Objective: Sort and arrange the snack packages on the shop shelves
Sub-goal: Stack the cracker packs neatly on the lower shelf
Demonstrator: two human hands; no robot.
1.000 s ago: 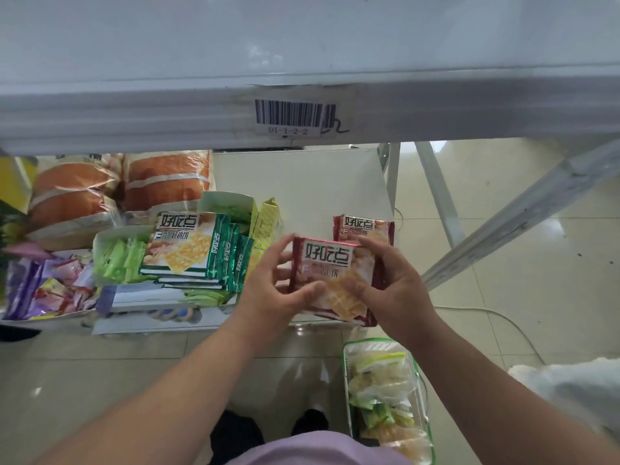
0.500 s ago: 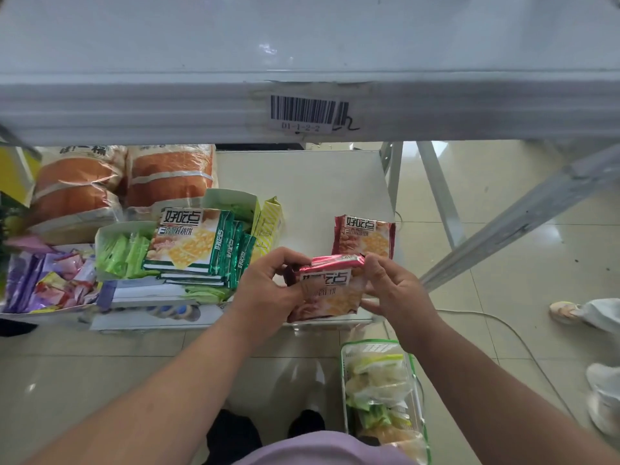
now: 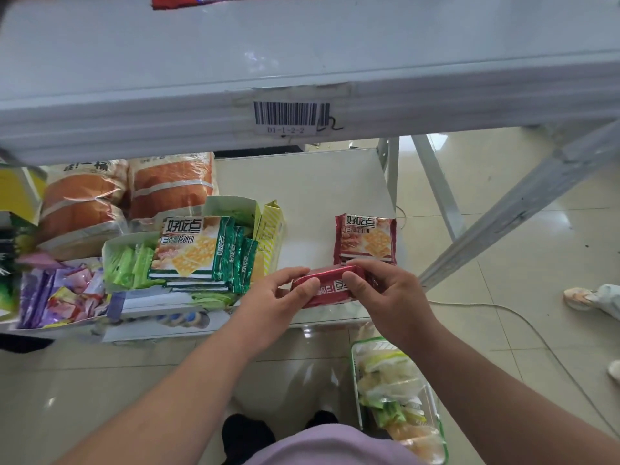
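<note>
A red cracker packet (image 3: 330,287) stands on its long edge at the front of the lower shelf (image 3: 302,182). My left hand (image 3: 278,297) pinches its left end and my right hand (image 3: 389,297) grips its right end. Just behind it a second red cracker packet (image 3: 366,239) lies flat, face up. To the left, a stack of green cracker packets (image 3: 204,253) rests on an open carton.
Orange bread bags (image 3: 134,196) fill the shelf's back left, and purple sweets (image 3: 57,293) lie at the front left. The upper shelf edge (image 3: 167,122) carries a barcode label. A green basket (image 3: 399,397) of snacks stands on the floor. Another person's shoe (image 3: 580,297) is at right.
The red packet in my hands has turned from face up onto its edge and moved forward and down onto the shelf front. A person's feet have come into view at right.
</note>
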